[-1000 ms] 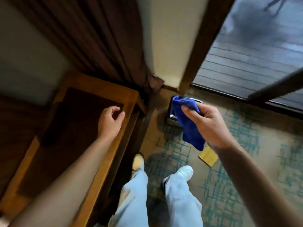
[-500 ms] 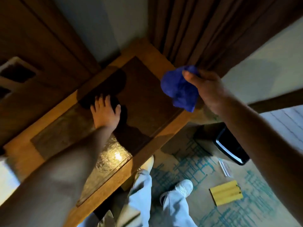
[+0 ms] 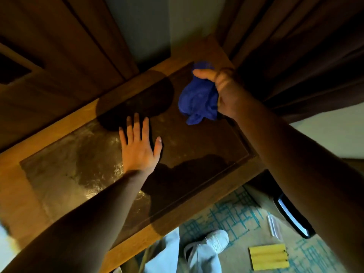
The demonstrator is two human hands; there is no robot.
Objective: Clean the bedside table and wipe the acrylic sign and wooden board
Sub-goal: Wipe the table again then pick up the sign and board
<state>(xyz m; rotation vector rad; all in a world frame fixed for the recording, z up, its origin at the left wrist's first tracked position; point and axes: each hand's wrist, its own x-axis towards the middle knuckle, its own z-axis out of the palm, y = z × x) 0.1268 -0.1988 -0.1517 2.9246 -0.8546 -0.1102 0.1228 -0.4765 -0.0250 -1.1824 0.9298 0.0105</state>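
Over the table [image 3: 65, 138], two bare arms reaching in from below. Left hand [image 3: 138, 148] flat on the dark inset top, fingers straight and spread, palm down, fingertips at the edge of a round shadow. Right hand [image 3: 224, 91] raised toward the far right corner, fingers and thumb curled round a bunched blue cloth [image 3: 198, 99]; cloth hanging below the thumb, possibly just clear of the surface, though hard to judge from this angle. Glossy, mottled sheen on the top's left part near the left forearm. Brown curtain [image 3: 295, 46] hanging at upper right, wooden panelling [image 3: 59, 56] at upper left. Down on the patterned carpet [image 3: 236, 217]: a yellow ridged board [image 3: 268, 257], a small clear sign-like piece [image 3: 274, 226] just above it, and a dark bin [image 3: 291, 217] partly hidden by the right forearm. Pale trousers and a white shoe [image 3: 214, 241] beside the table's near edge.
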